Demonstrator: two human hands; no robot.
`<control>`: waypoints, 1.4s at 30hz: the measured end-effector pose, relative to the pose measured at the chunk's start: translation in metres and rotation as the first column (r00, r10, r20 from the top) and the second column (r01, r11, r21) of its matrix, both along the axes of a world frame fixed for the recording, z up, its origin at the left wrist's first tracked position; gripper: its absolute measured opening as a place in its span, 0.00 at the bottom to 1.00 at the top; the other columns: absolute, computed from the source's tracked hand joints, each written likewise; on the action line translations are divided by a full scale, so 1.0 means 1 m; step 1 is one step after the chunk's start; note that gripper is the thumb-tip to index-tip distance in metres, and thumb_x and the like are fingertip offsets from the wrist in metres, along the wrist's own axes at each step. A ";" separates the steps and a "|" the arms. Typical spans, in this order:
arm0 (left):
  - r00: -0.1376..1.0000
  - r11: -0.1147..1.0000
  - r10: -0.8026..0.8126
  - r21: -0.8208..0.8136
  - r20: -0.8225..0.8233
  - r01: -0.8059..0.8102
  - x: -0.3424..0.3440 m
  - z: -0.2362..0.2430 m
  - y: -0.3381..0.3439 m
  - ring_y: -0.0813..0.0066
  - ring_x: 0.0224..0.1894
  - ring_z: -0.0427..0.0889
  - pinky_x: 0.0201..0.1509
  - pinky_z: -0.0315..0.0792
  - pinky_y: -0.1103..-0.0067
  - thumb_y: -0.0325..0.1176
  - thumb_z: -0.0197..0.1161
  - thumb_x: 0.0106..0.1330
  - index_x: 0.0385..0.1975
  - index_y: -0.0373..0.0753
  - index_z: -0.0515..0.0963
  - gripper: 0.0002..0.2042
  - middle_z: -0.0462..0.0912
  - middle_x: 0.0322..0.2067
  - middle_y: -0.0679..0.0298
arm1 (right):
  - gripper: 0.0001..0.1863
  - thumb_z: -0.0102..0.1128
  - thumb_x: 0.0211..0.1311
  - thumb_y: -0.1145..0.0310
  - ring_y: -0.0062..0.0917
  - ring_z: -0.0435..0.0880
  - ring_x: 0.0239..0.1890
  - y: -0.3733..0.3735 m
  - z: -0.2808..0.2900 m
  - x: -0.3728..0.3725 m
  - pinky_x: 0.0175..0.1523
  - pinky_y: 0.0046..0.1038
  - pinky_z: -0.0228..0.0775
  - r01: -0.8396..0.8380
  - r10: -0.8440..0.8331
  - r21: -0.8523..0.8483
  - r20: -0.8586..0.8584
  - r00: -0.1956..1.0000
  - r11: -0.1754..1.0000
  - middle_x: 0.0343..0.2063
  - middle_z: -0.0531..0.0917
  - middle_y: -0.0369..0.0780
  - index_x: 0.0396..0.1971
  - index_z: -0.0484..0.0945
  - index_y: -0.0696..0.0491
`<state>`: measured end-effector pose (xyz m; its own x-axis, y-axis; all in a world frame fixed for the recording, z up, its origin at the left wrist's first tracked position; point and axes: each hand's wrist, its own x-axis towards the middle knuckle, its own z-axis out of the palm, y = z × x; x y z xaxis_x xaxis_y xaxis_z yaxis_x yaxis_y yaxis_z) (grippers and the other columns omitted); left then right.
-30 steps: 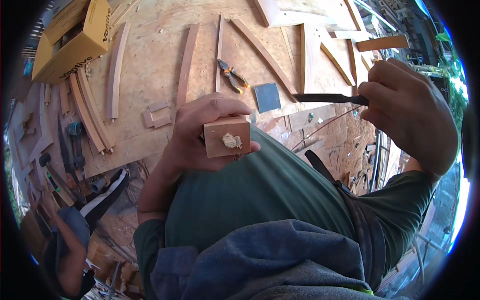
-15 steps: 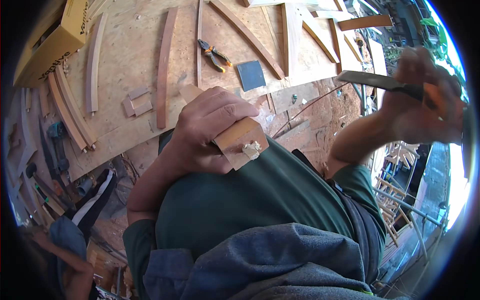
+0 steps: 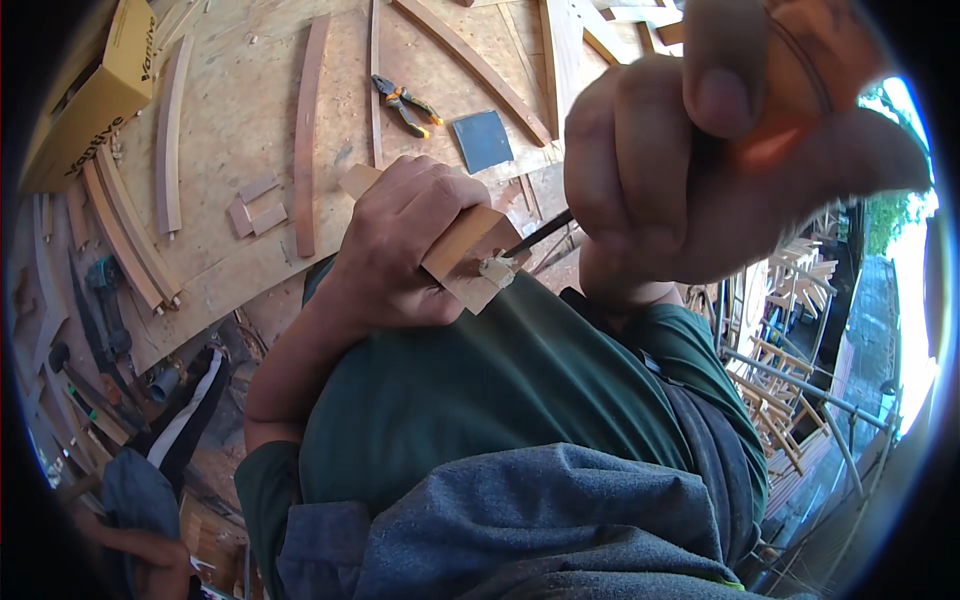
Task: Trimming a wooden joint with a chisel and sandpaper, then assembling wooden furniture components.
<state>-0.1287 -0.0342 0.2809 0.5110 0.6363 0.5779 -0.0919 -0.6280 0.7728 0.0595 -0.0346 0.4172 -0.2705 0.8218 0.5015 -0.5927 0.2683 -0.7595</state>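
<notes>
My left hand [image 3: 400, 235] grips a wooden block [image 3: 455, 255] with a rough patch of pale chips [image 3: 497, 268] on its end face, which faces up toward me. My right hand [image 3: 680, 190], large and close to the camera, is closed round the orange handle [image 3: 798, 55] of a chisel. Its dark, narrow blade [image 3: 545, 228] slants down to the pale chips; whether the tip touches them I cannot tell. Pliers [image 3: 400, 105] and a flat dark square piece [image 3: 482, 142] lie on the plywood bench [image 3: 235, 110] beyond my hands.
Curved wooden strips [image 3: 170, 130] lie on the bench near a cardboard box [image 3: 85, 115]. Power tools [image 3: 105, 305] are at left. A co-worker's arm [image 3: 130, 540] shows at lower left. Piled wooden frames [image 3: 780, 390] and metal tubes [image 3: 800, 385] stand at right.
My right hand has swung round and come nearer the camera, bringing the blade down from above the bench to the block's end. My left hand has tilted the block.
</notes>
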 end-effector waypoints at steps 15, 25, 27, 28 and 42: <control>0.997 0.998 0.065 -0.001 0.033 -0.065 0.005 0.003 0.021 0.49 0.33 0.80 0.36 0.73 0.62 0.30 0.71 0.41 0.43 0.37 0.76 0.24 0.79 0.30 0.55 | 0.24 0.44 0.78 0.40 0.17 0.67 0.15 0.038 -0.004 -0.008 0.19 0.23 0.66 -0.137 0.138 0.027 -0.008 0.990 0.990 0.29 0.75 0.35 0.50 0.67 0.46; 0.995 0.995 0.096 -0.035 0.036 -0.094 0.011 0.003 0.027 0.49 0.33 0.81 0.38 0.74 0.62 0.30 0.73 0.41 0.42 0.37 0.75 0.24 0.79 0.31 0.54 | 0.24 0.44 0.77 0.39 0.17 0.66 0.14 0.059 -0.012 -0.002 0.18 0.23 0.65 -0.211 0.211 0.008 -0.014 0.977 0.978 0.26 0.74 0.35 0.49 0.67 0.47; 0.995 0.996 0.084 -0.001 0.054 -0.084 0.012 0.003 0.028 0.49 0.33 0.81 0.37 0.74 0.63 0.30 0.73 0.41 0.42 0.37 0.76 0.24 0.79 0.30 0.54 | 0.24 0.44 0.77 0.39 0.17 0.66 0.14 0.053 -0.011 -0.006 0.18 0.23 0.65 -0.213 0.213 -0.001 -0.011 0.977 0.977 0.25 0.74 0.35 0.49 0.67 0.47; 0.995 0.996 0.089 -0.004 0.054 -0.089 0.012 0.003 0.027 0.49 0.33 0.81 0.37 0.74 0.63 0.30 0.73 0.41 0.42 0.37 0.76 0.24 0.79 0.30 0.54 | 0.24 0.44 0.77 0.39 0.17 0.66 0.14 0.052 -0.010 -0.004 0.18 0.23 0.65 -0.221 0.221 -0.005 -0.013 0.975 0.975 0.25 0.74 0.35 0.49 0.67 0.47; 1.000 1.000 0.011 -0.007 0.024 -0.011 0.019 0.004 0.041 0.52 0.33 0.81 0.36 0.73 0.63 0.32 0.73 0.37 0.42 0.35 0.78 0.26 0.79 0.31 0.57 | 0.24 0.42 0.77 0.41 0.14 0.57 0.09 0.063 -0.003 0.000 0.13 0.19 0.52 -0.186 0.183 -0.067 -0.052 0.982 0.980 0.16 0.66 0.31 0.45 0.67 0.48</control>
<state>-0.1097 0.0066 0.2846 0.4900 0.6462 0.5851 -0.1034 -0.6234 0.7750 0.0599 0.0283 0.4146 -0.3992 0.7940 0.4586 -0.6615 0.0969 -0.7437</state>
